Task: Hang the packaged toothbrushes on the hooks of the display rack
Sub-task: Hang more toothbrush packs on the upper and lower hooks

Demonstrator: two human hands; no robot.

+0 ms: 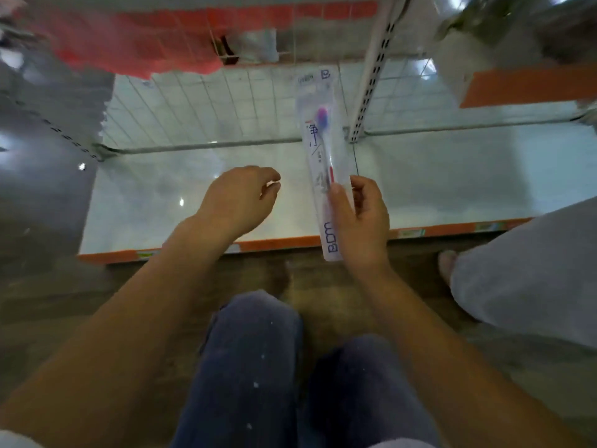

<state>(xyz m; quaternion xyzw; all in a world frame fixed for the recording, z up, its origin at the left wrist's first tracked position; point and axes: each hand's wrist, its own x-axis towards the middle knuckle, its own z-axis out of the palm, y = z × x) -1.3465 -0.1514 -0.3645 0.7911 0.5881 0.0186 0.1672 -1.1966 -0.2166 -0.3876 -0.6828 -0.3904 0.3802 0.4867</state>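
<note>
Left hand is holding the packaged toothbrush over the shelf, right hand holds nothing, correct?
Not quite: the hands are swapped. In the head view the right hand grips the packaged toothbrush by its lower end over the shelf, while the left hand holds nothing, fingers loosely curled.

Retail shop interior, seen from above a low gondola shelf: white shelf boards edged with orange price-strip rails carrying small labels, a white wire-grid back panel, and a slotted metal upright dividing two bays. A retail-packaged toothbrush stands before the grid; far left, blurred red packaged goods.
</note>
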